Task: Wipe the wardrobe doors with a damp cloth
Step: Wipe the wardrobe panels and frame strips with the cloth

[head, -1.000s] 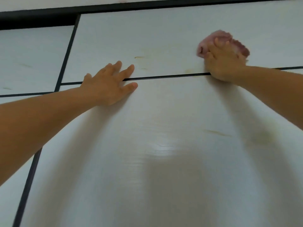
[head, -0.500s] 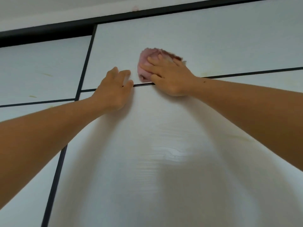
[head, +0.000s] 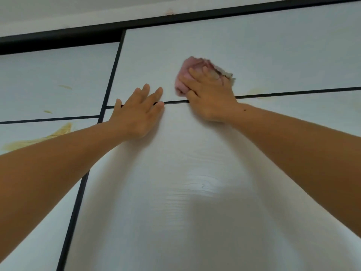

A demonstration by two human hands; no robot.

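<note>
A white wood-grain wardrobe door [head: 195, 182] with black dividing strips fills the view. My right hand [head: 210, 94] presses a bunched pink cloth [head: 185, 73] flat against the upper panel, just above the horizontal black strip [head: 293, 92]. Only the cloth's left part and a frayed pale edge show past my fingers. My left hand [head: 139, 112] rests flat on the door with fingers spread, straddling the same strip, a short gap left of the cloth.
A neighbouring door [head: 48, 79] on the left carries yellowish smears [head: 58, 132]. A faint yellow stain [head: 256, 91] lies by the strip right of my right hand. A black top rail [head: 175, 17] runs above the doors, with pale wall over it.
My right hand swept the cloth left along the upper panel from the far right toward my left hand, and now sits slightly right again. My left hand stayed on the door.
</note>
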